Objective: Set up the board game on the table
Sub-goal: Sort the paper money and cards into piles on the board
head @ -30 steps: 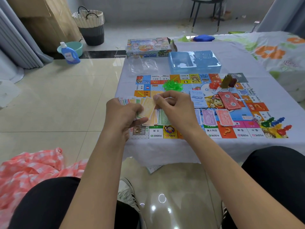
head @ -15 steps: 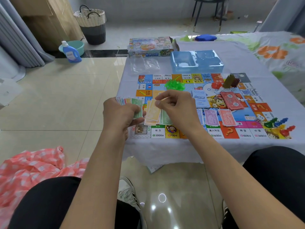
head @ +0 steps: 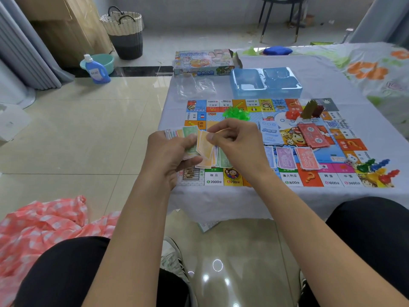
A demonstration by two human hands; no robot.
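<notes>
Pinching an orange note [head: 204, 145], the right hand [head: 238, 142] sits just right of the left hand [head: 170, 151]; that hand grips the fanned money stack [head: 177, 134].

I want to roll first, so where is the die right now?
The die lies on the board near its front right corner, just left of the coloured pawns and right of the red notes.

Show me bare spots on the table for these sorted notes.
Bare cloth lies right of the blue tray, beyond the board's far right corner, and in a narrow strip left of the board. The board's middle and near edge are crowded with note piles, dice and pawns.
</notes>
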